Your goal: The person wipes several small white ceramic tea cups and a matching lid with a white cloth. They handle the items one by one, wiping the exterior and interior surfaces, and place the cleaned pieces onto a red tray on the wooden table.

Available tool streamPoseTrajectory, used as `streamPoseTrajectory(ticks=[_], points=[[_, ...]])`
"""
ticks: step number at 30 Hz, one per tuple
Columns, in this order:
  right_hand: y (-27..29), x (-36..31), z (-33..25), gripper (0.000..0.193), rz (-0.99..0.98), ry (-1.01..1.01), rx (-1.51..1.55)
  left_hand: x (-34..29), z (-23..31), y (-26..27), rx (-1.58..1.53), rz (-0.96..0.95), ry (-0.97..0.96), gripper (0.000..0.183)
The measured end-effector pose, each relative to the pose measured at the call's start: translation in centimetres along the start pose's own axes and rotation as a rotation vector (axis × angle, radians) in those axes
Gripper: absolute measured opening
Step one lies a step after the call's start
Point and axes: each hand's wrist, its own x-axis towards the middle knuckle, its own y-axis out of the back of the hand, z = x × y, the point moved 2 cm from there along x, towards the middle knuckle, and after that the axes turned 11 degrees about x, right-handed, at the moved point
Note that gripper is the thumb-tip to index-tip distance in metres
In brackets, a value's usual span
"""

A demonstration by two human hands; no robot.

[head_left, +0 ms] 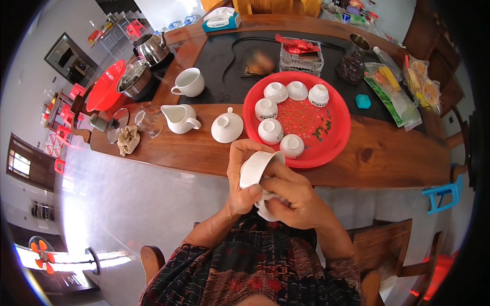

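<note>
In front of my chest, near the table edge, my left hand (242, 179) is wrapped round a white porcelain cup (253, 169), which is tilted. My right hand (297, 198) has its fingers at the cup's mouth and pinches a white piece that looks like a cloth (266, 209); its full shape is hidden by the fingers. Just beyond the hands lies a round red tray (329, 148) bearing several small white cups (270, 131) turned upside down. Left of the tray are a white lid-like piece (227, 128) with a small tab, a white pitcher (179, 119) and a white mug (189, 82).
Leftward stand a glass (149, 122), a crumpled tan cloth (128, 141), a steel pot (134, 81), a red basin (105, 85) and a kettle (152, 50). Tissue box (221, 20), clear box (301, 60), dark vase (351, 66) and food packets (393, 94) sit farther back and right.
</note>
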Motion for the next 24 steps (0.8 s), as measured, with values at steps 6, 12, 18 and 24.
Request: streamPoseTrajectory(ticks=[6, 12, 18, 24], points=[[1.6, -0.6, -1.2, 0.033, 0.557, 0.25, -0.227, 0.4, 0.0, 0.0, -0.356, 0.048, 0.276, 0.07], [-0.2, 2.0, -0.5, 0.043, 0.28, 0.361, -0.808, -0.7, 1.1, -0.8, -0.183, -0.044, 0.311, 0.081], [1.4, 0.9, 1.1, 0.041, 0.386, 0.132, -0.574, -0.4, 1.0, 0.3, 0.269, -0.064, 0.103, 0.056], [0.1, -1.8, 3.8, 0.035, 0.522, -0.244, 0.173, 0.3, 2.0, -0.4, 0.481, -0.017, -0.301, 0.061]])
